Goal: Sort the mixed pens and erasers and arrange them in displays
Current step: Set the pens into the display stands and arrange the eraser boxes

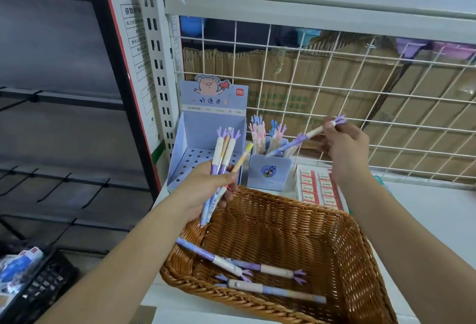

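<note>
Above the blue pen cup (269, 173) at 12 o'clock of the wicker basket (358, 246), the right hand (346, 149) pinches a purple pen (296, 142) in its fingers near the claw-shaped top, long axis slanting from 2 o'clock down to 8 o'clock, tip toward the cup. At the basket's 10 o'clock, the left hand (203, 189) has its fingers curled round a bunch of pens (221, 156), claw tops toward 12, before the pig-printed display box (198, 130). Three pens (257, 271) lie in the basket; a box of erasers (319, 191) sits at the cup's 3 o'clock.
</note>
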